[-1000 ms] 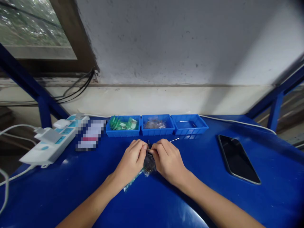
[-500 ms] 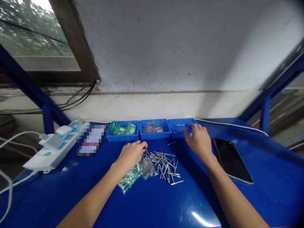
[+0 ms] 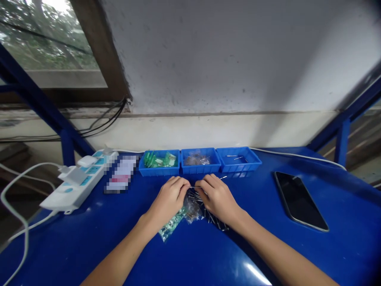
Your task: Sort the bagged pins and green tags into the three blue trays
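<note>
We see one metal pin point(image 3: 195, 187) near the middle of the surface point(image 3: 190, 258), the fingers of the left hand point(image 3: 171, 195) and right hand point(image 3: 217, 197) clamped at its opposite ends. Beside them we note two plastic bags point(image 3: 193, 211) and a pin pile point(image 3: 214, 219), too covered to count. Three blue trays point(image 3: 201, 169) line the far edge; one phone point(image 3: 300, 200) lies toward the right. The writing on one card point(image 3: 122, 171), left, is blurred.

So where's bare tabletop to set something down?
Bare: between phone and right forearm; between power strip and left forearm; between forearms, nearer the camera than the loose green packet. Crowded around the hands: packets, metal pins.
</note>
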A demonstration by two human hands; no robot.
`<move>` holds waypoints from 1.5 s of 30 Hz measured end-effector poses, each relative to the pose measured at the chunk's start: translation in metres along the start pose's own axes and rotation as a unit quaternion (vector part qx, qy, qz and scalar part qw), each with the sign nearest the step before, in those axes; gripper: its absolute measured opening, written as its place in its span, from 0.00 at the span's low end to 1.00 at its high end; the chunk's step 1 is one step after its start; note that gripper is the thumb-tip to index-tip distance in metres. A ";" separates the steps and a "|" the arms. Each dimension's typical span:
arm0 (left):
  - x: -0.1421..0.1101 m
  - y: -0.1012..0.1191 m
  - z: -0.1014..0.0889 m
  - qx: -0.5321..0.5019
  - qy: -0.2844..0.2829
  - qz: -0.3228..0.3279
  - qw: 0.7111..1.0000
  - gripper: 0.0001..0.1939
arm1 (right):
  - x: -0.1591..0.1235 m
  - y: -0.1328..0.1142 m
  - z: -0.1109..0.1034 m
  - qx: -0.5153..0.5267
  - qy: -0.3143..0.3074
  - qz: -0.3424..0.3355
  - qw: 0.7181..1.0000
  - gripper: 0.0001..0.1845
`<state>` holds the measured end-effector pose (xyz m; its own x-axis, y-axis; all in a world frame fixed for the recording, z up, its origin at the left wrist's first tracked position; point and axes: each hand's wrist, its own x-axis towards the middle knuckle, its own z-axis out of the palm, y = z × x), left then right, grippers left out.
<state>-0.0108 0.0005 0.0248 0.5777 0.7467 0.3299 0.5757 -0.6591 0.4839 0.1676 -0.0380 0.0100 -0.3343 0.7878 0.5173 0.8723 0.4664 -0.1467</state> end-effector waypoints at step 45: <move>-0.009 0.018 0.008 -0.054 -0.083 0.028 0.995 0.11 | -0.020 0.093 -0.007 -0.023 -0.126 0.154 0.980 0.07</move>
<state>-0.0006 -0.0189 0.0241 0.6994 0.6784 0.2250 0.4803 -0.6792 0.5550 0.2582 -0.0134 -0.0086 -0.1253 0.9654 0.2286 0.9589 0.1769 -0.2217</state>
